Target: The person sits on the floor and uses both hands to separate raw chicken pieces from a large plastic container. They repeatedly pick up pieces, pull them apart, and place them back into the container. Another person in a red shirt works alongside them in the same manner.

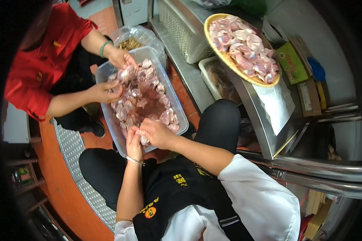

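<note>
Both my hands meet over the near end of a clear plastic tub (182,125). Between them is a small pink-white piece of raw meat that looks like a gizzard (144,140). My left hand (134,145) pinches it from the left, a bracelet on its wrist. My right hand (160,135) closes on it from above and the right, and its fingertips are partly hidden. Reddish water and many similar raw gizzards (124,114) fill the tub.
Opposite, a co-worker in red holds a gizzard (126,74) over the tub's far end. A yellow basket (225,61) heaped with gizzards stands on a steel counter (251,110) at right. Behind the tub sits a clear plastic bag (149,37). A metal grate (74,150) runs along the orange floor.
</note>
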The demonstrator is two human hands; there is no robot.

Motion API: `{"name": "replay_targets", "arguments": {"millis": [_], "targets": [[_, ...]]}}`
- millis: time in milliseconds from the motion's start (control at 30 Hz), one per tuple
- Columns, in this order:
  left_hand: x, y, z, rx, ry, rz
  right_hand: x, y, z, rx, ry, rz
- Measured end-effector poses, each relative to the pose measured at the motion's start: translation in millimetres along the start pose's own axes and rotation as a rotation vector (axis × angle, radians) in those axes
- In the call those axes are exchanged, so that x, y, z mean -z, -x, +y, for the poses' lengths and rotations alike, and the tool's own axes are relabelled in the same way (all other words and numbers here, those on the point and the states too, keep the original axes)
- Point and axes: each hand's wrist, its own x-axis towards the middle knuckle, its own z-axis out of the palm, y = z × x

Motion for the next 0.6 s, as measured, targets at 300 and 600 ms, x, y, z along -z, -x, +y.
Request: {"name": "replay_targets", "arguments": {"millis": [300, 600], "targets": [[-22.9, -3.5, 7.8, 0.086, 0.109, 0.139, 13.1, 5.6, -4.3, -0.046, -0.024, -0.005], [-2.2, -3.1, 19.0, -0.103, -0.261, 0.337, 203.2, -23.1, -68.0, -0.078, 0.247, 0.829]]}}
